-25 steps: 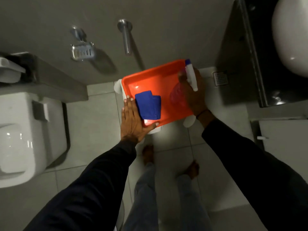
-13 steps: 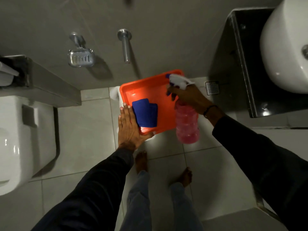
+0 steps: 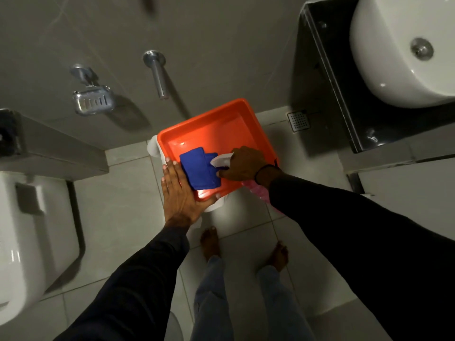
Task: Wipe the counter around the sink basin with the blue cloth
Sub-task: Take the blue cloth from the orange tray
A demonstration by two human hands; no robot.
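A folded blue cloth [image 3: 199, 169] lies in an orange tray [image 3: 221, 129] that rests on a white stool. My left hand [image 3: 179, 193] lies flat on the tray's near left corner, fingers spread, thumb under the rim. My right hand [image 3: 242, 164] grips a pink spray bottle [image 3: 258, 191] by its white trigger head, and its fingertips touch the cloth's right edge. The white sink basin [image 3: 398, 50] sits on a dark counter [image 3: 327, 77] at the upper right.
A white toilet [image 3: 27, 230] stands at the left. A chrome soap dish [image 3: 92, 100] and a chrome wall spout [image 3: 157, 75] stick out from the grey wall. A floor drain [image 3: 298, 120] lies beside the tray. My bare feet stand on pale tiles below the stool.
My right hand lifted the spray bottle out of the tray, then swung back left over it until its fingers reached the blue cloth. My left hand stayed on the tray's corner.
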